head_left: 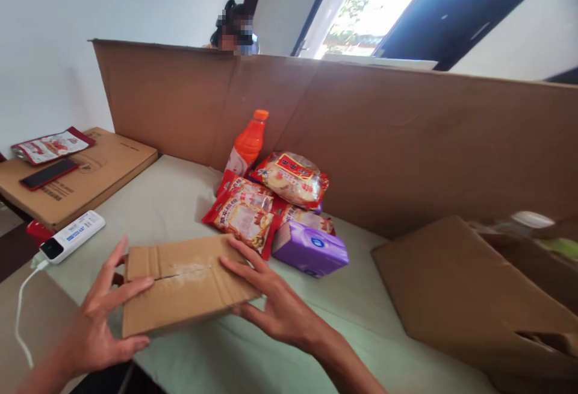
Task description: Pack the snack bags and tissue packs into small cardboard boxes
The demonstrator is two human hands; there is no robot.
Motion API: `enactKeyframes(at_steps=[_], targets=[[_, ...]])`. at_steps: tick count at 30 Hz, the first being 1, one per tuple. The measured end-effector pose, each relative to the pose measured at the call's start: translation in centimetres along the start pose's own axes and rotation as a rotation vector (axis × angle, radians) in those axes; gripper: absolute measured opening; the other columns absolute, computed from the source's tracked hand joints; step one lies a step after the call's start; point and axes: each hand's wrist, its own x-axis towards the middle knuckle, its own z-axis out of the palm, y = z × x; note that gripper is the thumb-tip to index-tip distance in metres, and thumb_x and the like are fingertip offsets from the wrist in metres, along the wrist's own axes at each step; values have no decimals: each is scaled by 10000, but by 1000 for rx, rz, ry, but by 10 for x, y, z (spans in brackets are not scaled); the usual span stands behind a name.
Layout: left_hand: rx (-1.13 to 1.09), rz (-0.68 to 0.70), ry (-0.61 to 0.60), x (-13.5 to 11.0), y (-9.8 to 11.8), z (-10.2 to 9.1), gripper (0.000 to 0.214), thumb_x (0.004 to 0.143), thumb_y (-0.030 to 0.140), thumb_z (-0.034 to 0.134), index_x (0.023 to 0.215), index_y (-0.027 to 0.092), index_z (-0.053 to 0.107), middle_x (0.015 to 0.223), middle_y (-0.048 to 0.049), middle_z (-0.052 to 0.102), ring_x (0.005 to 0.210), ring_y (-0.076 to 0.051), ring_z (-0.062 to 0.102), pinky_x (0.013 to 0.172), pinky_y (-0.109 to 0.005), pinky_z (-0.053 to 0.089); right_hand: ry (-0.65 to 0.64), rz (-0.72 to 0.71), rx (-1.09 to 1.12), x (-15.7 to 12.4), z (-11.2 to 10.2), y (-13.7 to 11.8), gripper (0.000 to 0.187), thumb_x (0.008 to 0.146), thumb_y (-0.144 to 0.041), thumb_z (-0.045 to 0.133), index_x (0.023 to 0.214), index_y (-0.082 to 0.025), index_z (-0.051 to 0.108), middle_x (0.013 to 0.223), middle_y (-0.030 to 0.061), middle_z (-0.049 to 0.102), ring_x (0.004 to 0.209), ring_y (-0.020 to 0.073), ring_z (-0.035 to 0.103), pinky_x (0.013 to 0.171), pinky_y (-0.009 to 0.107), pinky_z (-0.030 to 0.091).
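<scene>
Small cardboard box [180,288] is in the lower middle of the frame, held between two bare hands, its top face showing a seam with a shiny strip of tape over part of it. At the lower left, the left hand [97,328] is spread fairly wide around the box's left end, a finger laid on top beside the seam and the thumb at the near lower corner. The right hand [275,303] is partly curled at the right end, two fingers on the top face and the thumb against the near edge, so it has hold of the box too. Below lies a pale green cloth [361,315]. Just beyond the box, near the centre, red snack packets [244,216] lie beside a purple carton [311,250], with a round-looking snack pack [293,183] and an orange bottle [249,141] behind. A white power bank [74,235] with a cable [20,303] is at the left, near a flat carton [121,153] bearing a phone [49,174] and a pouch [54,146]. A larger box [460,285] fills the lower right; a cardboard panel [383,141] stands across the back, a person's head [230,26] above it.
</scene>
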Motion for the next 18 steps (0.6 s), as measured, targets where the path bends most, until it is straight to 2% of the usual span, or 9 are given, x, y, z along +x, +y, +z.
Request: enactKeyframes(at_steps=[2, 5, 8, 11, 15, 18], targets=[[91, -58, 68, -7, -5, -13, 548, 807, 414, 726, 1330, 343, 583, 1691, -69, 95, 1433, -445, 379, 1015, -595, 522, 16, -24, -37, 32, 15, -3, 604, 905, -286, 634, 1488, -280, 475, 1649, 122, 250, 1492, 320, 301, 1174, 548, 348], [191, -128, 191, 2, -9, -16, 476, 838, 399, 695, 1297, 316, 597, 1664, -79, 194, 1443, -428, 369, 1073, -614, 469, 165, 46, -123, 73, 42, -3, 550, 929, -230, 547, 1473, -287, 489, 1632, 130, 284, 1470, 335, 345, 1162, 579, 358], [244, -184, 325, 22, -11, -5, 415, 843, 386, 687, 1238, 274, 623, 1631, -98, 237, 1429, -411, 390, 1135, -616, 398, 297, 169, -113, 102, 70, 2, 592, 953, -268, 499, 1532, -296, 382, 1625, 155, 271, 1446, 370, 374, 1114, 612, 407], [272, -213, 434, 42, -11, 11, 386, 838, 359, 688, 1203, 246, 630, 1601, -121, 251, 1423, -419, 381, 1135, -623, 383, 372, 233, -18, 119, 91, 11, 643, 967, -277, 454, 1579, -285, 257, 1604, 174, 285, 1459, 361, 350, 1078, 590, 456], [251, -223, 497, 66, -23, 26, 392, 804, 332, 720, 1175, 241, 632, 1562, -133, 270, 1394, -420, 392, 1119, -630, 382, 412, 212, 126, 144, 98, 34, 719, 918, -258, 497, 1581, -294, 222, 1599, 157, 274, 1455, 342, 344, 851, 457, 615], [212, -261, 532, 93, -46, 31, 428, 737, 316, 769, 1141, 223, 663, 1509, -139, 313, 1335, -414, 438, 1105, -616, 397, 382, 175, 158, 178, 89, 58, 777, 855, -257, 554, 1569, -269, 247, 1576, 169, 306, 1405, 354, 401, 766, 428, 631]])
